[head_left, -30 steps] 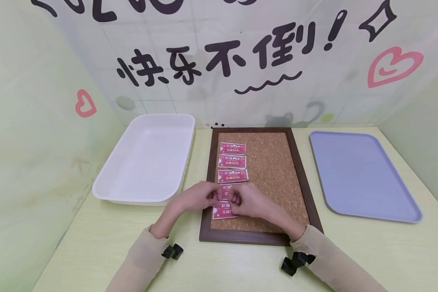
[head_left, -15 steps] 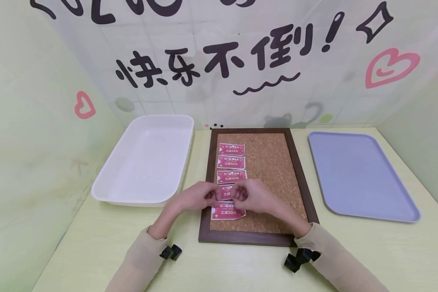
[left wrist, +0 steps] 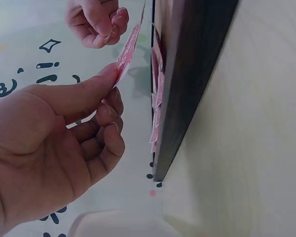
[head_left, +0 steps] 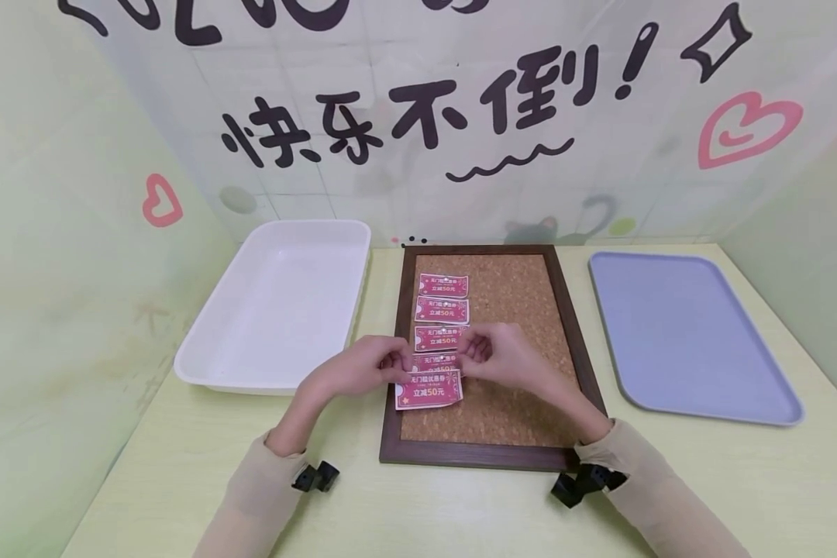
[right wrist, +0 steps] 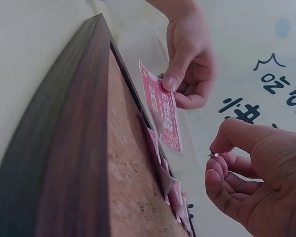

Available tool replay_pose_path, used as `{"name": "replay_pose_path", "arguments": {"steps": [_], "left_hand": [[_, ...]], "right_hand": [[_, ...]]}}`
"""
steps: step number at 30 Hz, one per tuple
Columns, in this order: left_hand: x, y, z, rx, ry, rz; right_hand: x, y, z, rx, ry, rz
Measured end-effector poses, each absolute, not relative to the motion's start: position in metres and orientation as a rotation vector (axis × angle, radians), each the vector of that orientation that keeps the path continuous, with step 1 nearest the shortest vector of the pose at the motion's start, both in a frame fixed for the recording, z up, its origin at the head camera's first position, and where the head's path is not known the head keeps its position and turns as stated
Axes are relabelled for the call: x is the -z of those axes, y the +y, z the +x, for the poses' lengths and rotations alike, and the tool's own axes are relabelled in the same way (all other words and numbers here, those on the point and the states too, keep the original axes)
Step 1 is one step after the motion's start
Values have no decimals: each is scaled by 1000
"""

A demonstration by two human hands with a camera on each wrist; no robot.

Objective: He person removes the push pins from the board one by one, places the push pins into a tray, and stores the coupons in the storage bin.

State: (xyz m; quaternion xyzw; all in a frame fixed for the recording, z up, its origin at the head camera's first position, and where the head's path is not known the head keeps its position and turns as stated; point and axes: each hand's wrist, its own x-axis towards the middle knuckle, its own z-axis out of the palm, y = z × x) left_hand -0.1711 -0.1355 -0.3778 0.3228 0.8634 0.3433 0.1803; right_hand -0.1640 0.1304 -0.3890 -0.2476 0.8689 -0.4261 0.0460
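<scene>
Left fingers (left wrist: 108,116) pinch a pink coupon (head_left: 428,390) reading "立减50元"; right fingers (right wrist: 239,164) pinch a pin (right wrist: 215,155).

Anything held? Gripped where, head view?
Left hand: pink coupon, pinched at its upper-left corner. Right hand: small pin, pinched; too small to tell by which part.

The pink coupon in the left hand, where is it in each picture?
Head: pink coupon, below the middle.
Left wrist: pink coupon, top, slightly left of centre, almost edge-on.
Right wrist: pink coupon, around the middle, print showing.
Shared landmark: the dark wooden corkboard frame.
</scene>
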Motion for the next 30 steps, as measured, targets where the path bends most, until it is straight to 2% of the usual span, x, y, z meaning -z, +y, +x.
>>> {"name": "replay_pose_path", "arguments": {"steps": [21,30], "left_hand": [[360,-158,-176,-1159,2630,789],[352,-171,-179,-1248,2727,716]], "right_hand": [[364,188,-179,1404,2965,-734],[360,219,-185,1439,3036,-632]]}}
